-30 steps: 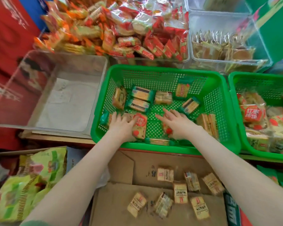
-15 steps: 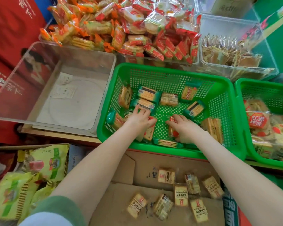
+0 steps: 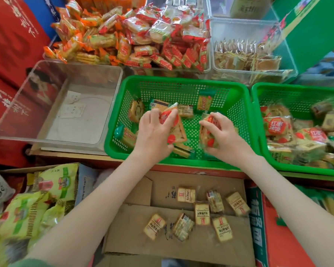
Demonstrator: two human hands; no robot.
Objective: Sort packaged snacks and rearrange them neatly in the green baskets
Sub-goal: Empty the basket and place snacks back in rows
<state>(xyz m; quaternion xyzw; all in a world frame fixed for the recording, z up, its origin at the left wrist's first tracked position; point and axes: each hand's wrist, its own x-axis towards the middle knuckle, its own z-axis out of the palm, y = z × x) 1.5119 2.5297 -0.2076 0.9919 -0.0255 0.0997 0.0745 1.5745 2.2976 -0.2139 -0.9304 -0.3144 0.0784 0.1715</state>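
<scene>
Here, left grip round snack pack, right grip likewise

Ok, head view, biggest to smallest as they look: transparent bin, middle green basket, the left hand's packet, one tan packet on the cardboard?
1. middle green basket and transparent bin: look alike, not ranked
2. packet in the left hand
3. tan packet

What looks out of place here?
Seven tan packets lie scattered at odd angles on the flattened cardboard, outside every bin. Loose packets in the middle green basket also lie askew, not in rows.
</scene>
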